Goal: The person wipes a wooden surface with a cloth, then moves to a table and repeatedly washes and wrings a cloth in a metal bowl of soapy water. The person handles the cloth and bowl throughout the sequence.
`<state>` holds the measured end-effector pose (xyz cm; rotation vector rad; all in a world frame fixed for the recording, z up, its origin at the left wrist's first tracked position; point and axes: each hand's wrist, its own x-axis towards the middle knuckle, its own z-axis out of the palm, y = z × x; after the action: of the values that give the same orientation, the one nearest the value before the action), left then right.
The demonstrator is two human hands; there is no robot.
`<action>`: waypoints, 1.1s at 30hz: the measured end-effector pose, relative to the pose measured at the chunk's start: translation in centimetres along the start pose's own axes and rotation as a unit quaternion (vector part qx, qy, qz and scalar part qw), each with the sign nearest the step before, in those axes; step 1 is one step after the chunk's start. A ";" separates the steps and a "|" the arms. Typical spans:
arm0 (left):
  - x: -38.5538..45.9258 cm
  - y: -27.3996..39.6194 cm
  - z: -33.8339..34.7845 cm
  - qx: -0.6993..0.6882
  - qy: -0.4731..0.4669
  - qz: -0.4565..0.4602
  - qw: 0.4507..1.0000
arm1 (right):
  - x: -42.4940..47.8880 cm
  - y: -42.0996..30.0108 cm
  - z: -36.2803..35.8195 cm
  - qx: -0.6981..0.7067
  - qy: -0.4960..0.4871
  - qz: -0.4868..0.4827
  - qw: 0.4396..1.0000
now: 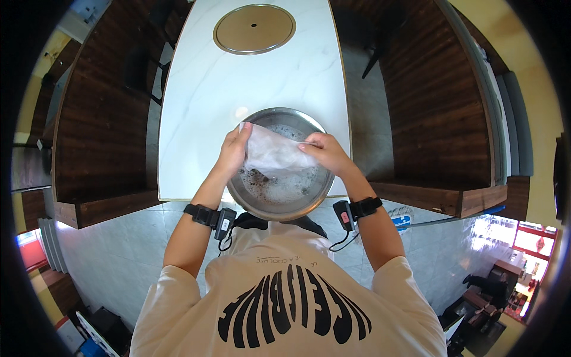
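Observation:
A wet white cloth [279, 151] is stretched between my two hands above a round metal basin [280, 215]. My left hand [234, 149] grips the cloth's left corner, thumb on top. At the other end, my right hand [325, 151] pinches the cloth's upper right edge. Soapy water [281, 187] with foam and dark specks lies in the basin below, partly hidden by the cloth. The basin stands at the near edge of a white marble-patterned table [200, 134], its near rim reaching past that edge.
A round metal plate [254, 29] with a dark centre hole is set at the table's far part. Dark wooden partitions [107, 111] stand on both sides, with black chairs [138, 71] beside the table. A blue mop head [401, 222] lies on the tiled floor at right.

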<state>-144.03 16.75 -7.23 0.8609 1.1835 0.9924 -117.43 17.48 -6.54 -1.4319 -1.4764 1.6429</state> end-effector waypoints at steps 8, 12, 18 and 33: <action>-1.6 3.4 0.1 -0.018 -0.081 -0.006 0.997 | -0.1 1.0 -0.6 0.059 0.030 -0.094 0.993; -2.7 5.0 1.0 -0.132 -0.168 -0.067 0.975 | -0.2 0.3 0.0 0.059 0.038 -0.101 0.992; -1.7 3.5 -0.9 -0.057 -0.185 -0.076 0.978 | 0.5 1.4 0.9 -0.110 0.103 -0.151 0.977; -0.5 4.1 -4.0 0.339 -0.045 0.120 0.932 | 0.5 0.3 -1.3 -0.150 0.269 -0.072 0.949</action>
<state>-148.70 17.79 -4.04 1.6125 1.3826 0.7182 -116.32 18.36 -6.85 -1.7120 -1.4917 0.8613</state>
